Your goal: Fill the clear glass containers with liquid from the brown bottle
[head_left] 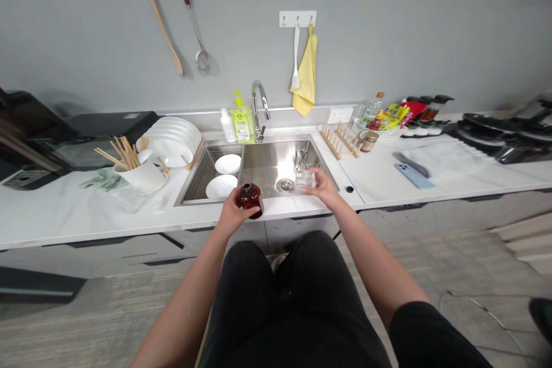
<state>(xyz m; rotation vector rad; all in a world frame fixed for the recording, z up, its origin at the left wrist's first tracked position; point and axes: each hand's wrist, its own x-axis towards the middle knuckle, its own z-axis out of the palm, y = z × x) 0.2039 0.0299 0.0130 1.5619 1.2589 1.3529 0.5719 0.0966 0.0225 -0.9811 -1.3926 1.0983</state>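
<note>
Left hand [230, 214]: curled around bottle [250, 200], roughly upright at sink [267, 164] front edge, leaving its top free | Right hand [325, 188]: curled around glass [304, 179] over sink's right half, likely for spill control | Bowls [221, 187]: sink's left side, probably draining.

Left fingers [251, 211] around a dark red bottle [248, 196], right fingers [311, 190] holding a clear container [304, 178] — steel sink [269, 158] beyond

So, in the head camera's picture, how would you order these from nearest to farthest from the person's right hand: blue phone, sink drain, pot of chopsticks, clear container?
From the right hand:
1. Clear container: in its fingers.
2. Sink drain: just left, in the basin.
3. Blue phone: right, on the counter.
4. Pot of chopsticks: far left, beyond the sink.
</note>
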